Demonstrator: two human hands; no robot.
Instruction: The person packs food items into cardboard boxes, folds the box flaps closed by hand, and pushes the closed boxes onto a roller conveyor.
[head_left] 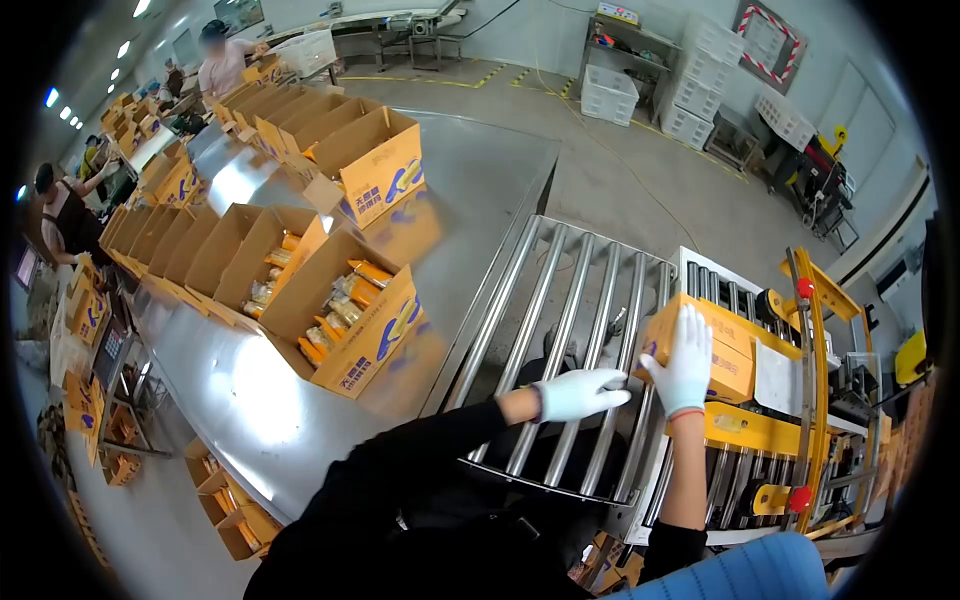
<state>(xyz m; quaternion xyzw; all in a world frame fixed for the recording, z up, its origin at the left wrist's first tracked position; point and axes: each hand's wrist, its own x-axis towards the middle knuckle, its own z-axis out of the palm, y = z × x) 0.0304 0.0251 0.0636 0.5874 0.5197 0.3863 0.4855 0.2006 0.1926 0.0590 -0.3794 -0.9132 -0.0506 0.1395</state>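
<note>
A closed cardboard box (729, 350) lies at the entry of the yellow-framed machine on the right. My right hand (688, 362), in a white glove, rests flat on this box with its fingers stretched out. My left hand (582, 394), also gloved in white, is over the metal roller conveyor (560, 330), fingers extended and nothing in it, a little left of the box. On the steel table (480, 165) stands an open box (372, 335) filled with orange and clear packets, at the near end of a row of open boxes. Behind it is a second row ending in another open box (385, 170).
The yellow machine frame (815, 400) with red knobs rises right of my right hand. White crates (608, 95) stand at the back by a shelf. Co-workers (222, 70) (68, 215) stand at the far left. More boxes (232, 510) with packets sit low at the left.
</note>
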